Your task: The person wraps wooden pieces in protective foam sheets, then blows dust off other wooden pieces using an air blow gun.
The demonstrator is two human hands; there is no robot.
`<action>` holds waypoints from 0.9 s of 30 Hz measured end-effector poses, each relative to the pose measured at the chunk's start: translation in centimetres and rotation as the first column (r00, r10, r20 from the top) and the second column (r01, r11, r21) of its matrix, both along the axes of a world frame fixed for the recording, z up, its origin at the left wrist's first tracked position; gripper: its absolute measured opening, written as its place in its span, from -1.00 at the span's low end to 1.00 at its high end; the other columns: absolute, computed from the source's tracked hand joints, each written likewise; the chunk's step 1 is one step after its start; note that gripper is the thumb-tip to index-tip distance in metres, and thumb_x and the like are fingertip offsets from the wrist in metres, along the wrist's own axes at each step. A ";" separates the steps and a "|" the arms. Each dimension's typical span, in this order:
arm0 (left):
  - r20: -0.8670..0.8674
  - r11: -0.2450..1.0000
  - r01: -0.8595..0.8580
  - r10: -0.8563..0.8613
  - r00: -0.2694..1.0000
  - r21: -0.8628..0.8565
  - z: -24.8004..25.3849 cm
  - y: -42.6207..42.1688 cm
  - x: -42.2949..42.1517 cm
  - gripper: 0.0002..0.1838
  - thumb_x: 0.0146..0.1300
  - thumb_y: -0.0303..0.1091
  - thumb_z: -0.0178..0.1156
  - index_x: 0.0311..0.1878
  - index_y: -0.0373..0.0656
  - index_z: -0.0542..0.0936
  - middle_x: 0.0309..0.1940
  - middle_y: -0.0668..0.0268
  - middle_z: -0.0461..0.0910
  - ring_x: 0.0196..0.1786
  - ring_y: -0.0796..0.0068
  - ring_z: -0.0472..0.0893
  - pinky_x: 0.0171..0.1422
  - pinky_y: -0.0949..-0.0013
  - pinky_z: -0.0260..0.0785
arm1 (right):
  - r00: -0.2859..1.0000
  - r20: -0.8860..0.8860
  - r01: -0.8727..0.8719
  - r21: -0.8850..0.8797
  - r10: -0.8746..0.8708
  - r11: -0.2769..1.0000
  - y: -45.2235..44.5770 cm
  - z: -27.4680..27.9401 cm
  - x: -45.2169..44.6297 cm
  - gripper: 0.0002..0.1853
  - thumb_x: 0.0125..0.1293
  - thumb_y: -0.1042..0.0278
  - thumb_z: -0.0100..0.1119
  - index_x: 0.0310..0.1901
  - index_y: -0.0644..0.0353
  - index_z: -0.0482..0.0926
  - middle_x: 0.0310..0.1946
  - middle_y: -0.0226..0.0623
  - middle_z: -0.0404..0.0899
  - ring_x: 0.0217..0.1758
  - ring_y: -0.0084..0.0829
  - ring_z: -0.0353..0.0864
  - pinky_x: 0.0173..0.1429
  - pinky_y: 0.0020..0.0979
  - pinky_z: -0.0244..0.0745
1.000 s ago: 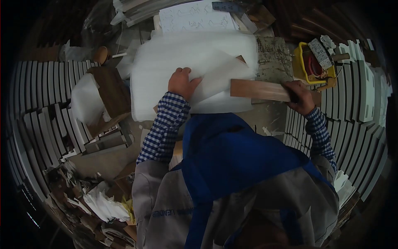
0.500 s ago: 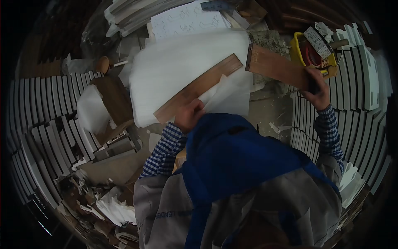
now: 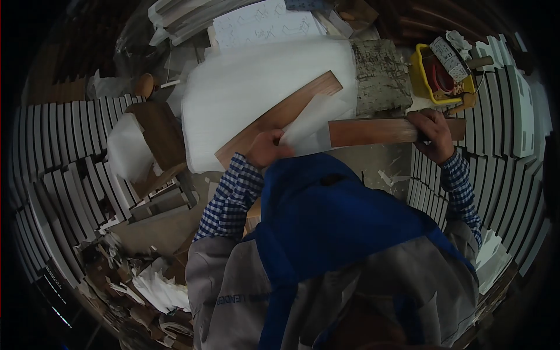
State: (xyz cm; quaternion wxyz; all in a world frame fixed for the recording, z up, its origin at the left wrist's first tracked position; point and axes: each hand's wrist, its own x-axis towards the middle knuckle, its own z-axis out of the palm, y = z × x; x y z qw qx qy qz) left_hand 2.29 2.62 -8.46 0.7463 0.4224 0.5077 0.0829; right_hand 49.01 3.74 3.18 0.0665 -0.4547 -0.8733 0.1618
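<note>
A stack of white foam sheets [image 3: 233, 87] lies in front of me, and a long brown wooden board [image 3: 286, 108] rests slantwise on it. My left hand [image 3: 267, 149] is closed on the near edge of a thin foam sheet [image 3: 318, 119], whose raised part folds over the board's lower side. On the right, my right hand [image 3: 433, 133] grips a second wooden board [image 3: 373, 132] from above, towards its right end. That board is level, its left end touching or just over the foam's near right corner; I cannot tell which.
Grey panels stand in rows at left [image 3: 76, 131] and right [image 3: 496, 111]. A yellow bin [image 3: 417, 73] with tools is at the upper right, beside a worn slab [image 3: 382, 76]. Drawing papers [image 3: 262, 26] lie behind the foam, an open cardboard box [image 3: 154, 137] at left.
The second board has swung from tilted to level and come nearer me with my right hand, showing a narrower face. The foam sheet at my left hand is lifted and spread further right.
</note>
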 end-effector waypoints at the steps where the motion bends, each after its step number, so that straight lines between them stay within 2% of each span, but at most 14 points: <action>1: -0.014 0.997 -0.039 0.040 0.999 0.069 0.4 -0.1 0.1 -0.54 0.13 -0.47 0.46 0.12 -0.28 0.62 -0.06 0.19 0.69 -0.05 0.43 0.66 0.13 0.33 0.55 | 0.993 0.093 -0.082 0.036 0.078 0.996 -0.5 -0.3 0.0 -0.15 -0.21 0.60 0.46 0.30 0.08 0.52 0.20 -0.30 0.61 0.17 -0.14 0.54 0.26 -0.11 0.46; 3: -0.018 0.988 -0.076 0.079 0.997 0.137 0.5 0.1 0.0 -0.54 0.13 -0.47 0.46 0.13 -0.28 0.61 -0.06 0.19 0.69 -0.03 0.43 0.66 0.14 0.33 0.55 | 0.979 0.151 -0.141 0.013 0.137 0.990 -1.5 -1.9 0.1 -0.16 -0.19 0.57 0.47 0.30 0.07 0.51 0.19 -0.30 0.61 0.16 -0.15 0.53 0.26 -0.10 0.44; 6: 0.116 0.959 -0.220 0.201 0.973 0.181 1.1 0.7 -0.8 -0.49 0.11 -0.48 0.46 0.16 -0.28 0.56 -0.07 0.19 0.69 -0.03 0.41 0.66 0.14 0.31 0.56 | 0.959 0.200 -0.199 -0.034 0.202 0.979 -2.3 -2.8 -0.1 -0.16 -0.19 0.53 0.47 0.30 0.05 0.51 0.19 -0.30 0.62 0.15 -0.16 0.53 0.27 -0.12 0.41; 9: 0.041 0.917 -0.273 0.273 0.961 0.289 2.8 1.7 -1.6 -0.45 0.12 -0.49 0.44 0.20 -0.27 0.51 -0.03 0.15 0.68 -0.04 0.37 0.67 0.14 0.29 0.57 | 0.976 0.156 -0.145 -0.062 0.153 0.987 -2.0 -2.5 -0.7 -0.14 -0.21 0.53 0.47 0.30 0.04 0.51 0.18 -0.30 0.62 0.16 -0.16 0.53 0.28 -0.14 0.40; 11: -0.145 0.853 -0.274 0.371 0.917 0.444 3.2 3.2 -2.7 -0.54 0.14 -0.42 0.43 0.13 -0.25 0.58 -0.07 0.11 0.71 -0.08 0.33 0.70 0.13 0.31 0.57 | 0.988 0.122 -0.090 -0.078 0.099 0.993 -1.2 -1.0 -1.7 -0.13 -0.22 0.54 0.48 0.30 0.05 0.51 0.18 -0.30 0.62 0.17 -0.16 0.53 0.29 -0.14 0.40; 12: -0.145 0.851 -0.276 0.373 0.916 0.446 2.6 4.0 -3.5 -0.54 0.14 -0.42 0.43 0.13 -0.25 0.58 -0.07 0.11 0.71 -0.08 0.33 0.70 0.13 0.31 0.57 | 0.997 0.050 -0.057 -0.101 0.062 0.993 -0.5 -0.2 -2.4 -0.13 -0.23 0.54 0.48 0.30 0.05 0.51 0.18 -0.30 0.62 0.18 -0.16 0.53 0.29 -0.14 0.40; 14: -0.342 0.840 -0.070 0.294 0.893 0.538 0.8 5.6 -4.8 -0.66 0.18 -0.33 0.41 0.01 -0.21 0.66 -0.14 0.11 0.74 -0.11 0.28 0.71 0.11 0.31 0.57 | 0.999 -0.019 -0.036 -0.128 0.034 0.991 0.8 0.6 -3.9 -0.12 -0.24 0.55 0.48 0.31 0.06 0.52 0.17 -0.29 0.62 0.18 -0.15 0.53 0.30 -0.14 0.40; 15: -0.343 0.837 -0.079 0.306 0.888 0.541 0.6 6.2 -4.7 -0.66 0.18 -0.33 0.41 0.01 -0.21 0.66 -0.14 0.11 0.74 -0.11 0.28 0.71 0.11 0.31 0.57 | 0.996 -0.075 -0.049 -0.108 0.040 0.993 1.5 0.7 -4.7 -0.11 -0.24 0.55 0.49 0.31 0.05 0.52 0.17 -0.30 0.62 0.19 -0.15 0.53 0.31 -0.14 0.40; 17: -0.445 0.869 0.060 0.192 0.874 0.492 1.3 7.4 -5.4 -0.73 0.18 -0.25 0.40 -0.10 -0.18 0.72 -0.21 0.15 0.75 -0.11 0.25 0.71 0.12 0.28 0.56 | 0.989 -0.133 -0.083 -0.084 0.071 0.993 3.3 1.2 -7.3 -0.11 -0.24 0.55 0.50 0.32 0.04 0.52 0.17 -0.30 0.63 0.19 -0.15 0.53 0.32 -0.13 0.40; 18: -0.448 0.865 0.045 0.213 0.868 0.499 2.1 7.7 -5.3 -0.73 0.18 -0.25 0.40 -0.10 -0.18 0.72 -0.21 0.15 0.75 -0.11 0.25 0.71 0.12 0.28 0.56 | 0.981 -0.137 -0.147 -0.042 0.140 0.988 3.9 1.5 -8.6 -0.11 -0.21 0.53 0.50 0.33 0.02 0.51 0.18 -0.30 0.62 0.20 -0.16 0.52 0.34 -0.14 0.38; 20: -0.537 0.876 0.158 0.128 0.834 0.455 3.5 7.9 -4.0 -0.75 0.20 -0.24 0.40 -0.11 -0.15 0.74 -0.19 0.17 0.75 -0.11 0.25 0.71 0.14 0.24 0.56 | 0.963 -0.146 -0.229 0.013 0.228 0.973 5.0 1.5 -11.0 -0.12 -0.19 0.51 0.51 0.33 0.00 0.51 0.19 -0.30 0.61 0.21 -0.17 0.51 0.36 -0.14 0.36; 24: -0.549 0.886 0.132 0.153 0.822 0.445 4.2 7.4 -2.1 -0.77 0.25 -0.25 0.37 -0.11 -0.14 0.74 -0.22 0.18 0.75 -0.12 0.29 0.71 0.13 0.26 0.56 | 0.892 -0.216 -0.417 -0.057 0.396 0.907 6.8 -0.9 -15.8 -0.18 -0.09 0.45 0.49 0.34 -0.05 0.51 0.24 -0.33 0.57 0.26 -0.20 0.47 0.42 -0.15 0.29; 26: -0.458 0.832 -0.074 0.375 0.806 0.551 5.0 7.1 -2.0 -0.79 0.28 -0.26 0.35 -0.12 -0.16 0.74 -0.24 0.21 0.75 -0.16 0.32 0.71 0.07 0.27 0.57 | 0.863 -0.237 -0.474 -0.073 0.447 0.877 8.1 -1.7 -17.8 -0.21 -0.06 0.42 0.48 0.34 -0.06 0.52 0.26 -0.34 0.56 0.28 -0.20 0.45 0.44 -0.15 0.27; 27: -0.386 0.738 -0.179 0.523 0.760 0.650 6.9 6.3 -1.5 -0.80 0.28 -0.27 0.35 -0.12 -0.17 0.73 -0.23 0.23 0.75 -0.18 0.34 0.71 0.04 0.27 0.57 | 0.864 -0.229 -0.473 -0.070 0.448 0.878 8.5 -2.2 -18.4 -0.23 -0.03 0.40 0.48 0.34 -0.06 0.52 0.26 -0.34 0.56 0.28 -0.21 0.44 0.44 -0.16 0.28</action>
